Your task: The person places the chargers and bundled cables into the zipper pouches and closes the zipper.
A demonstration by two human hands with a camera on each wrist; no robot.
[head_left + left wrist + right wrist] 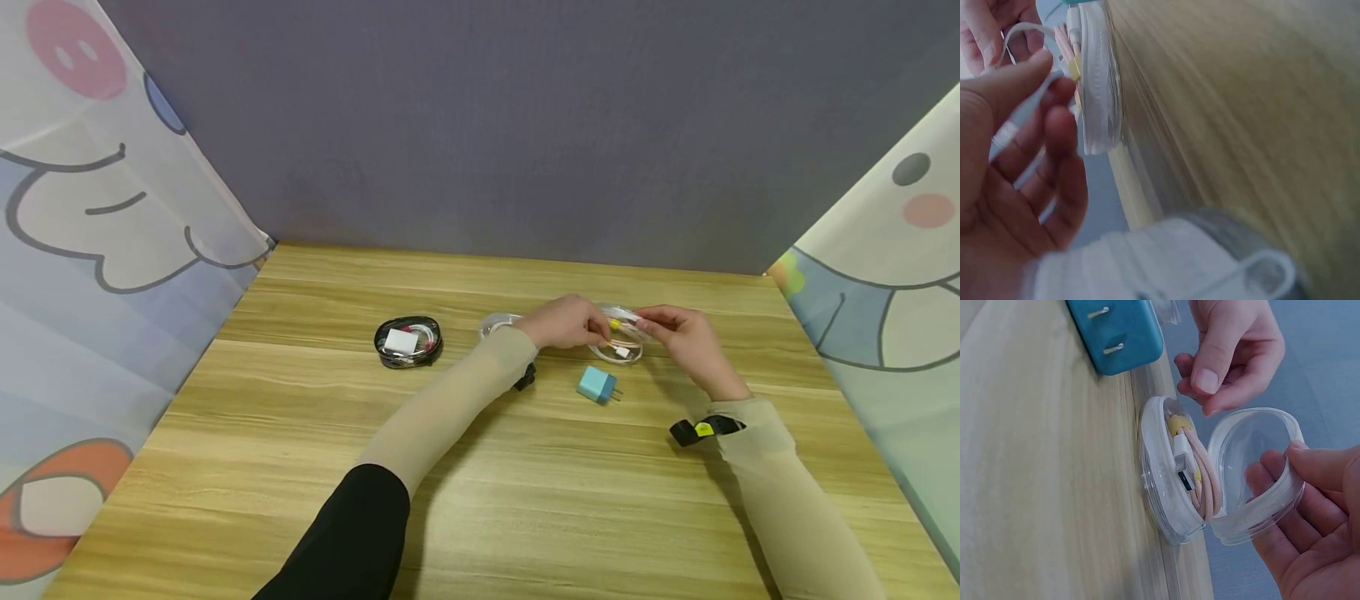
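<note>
A round clear zip case (1169,494) with white edging stands unzipped on the table. Inside it lies a coiled pink cable (1205,475) with a white USB plug (1184,469) and yellow bands. My right hand (686,342) pinches the raised clear lid (1259,412) between thumb and fingers, on the case's right side. Over the case's left side is my left hand (562,323). Its thumb and fingertips are close to the cable and loosely bent, with nothing visible between them in the right wrist view. A blue plug adapter (597,384) lies just in front of the case, prongs to the right.
A black-edged case (382,346) holding a white charger (401,342) and cable stands at the left. A second clear case (491,321) is partly hidden behind the left forearm. A grey panel (480,150) rises at the table's (300,417) back, with printed cloths at both sides.
</note>
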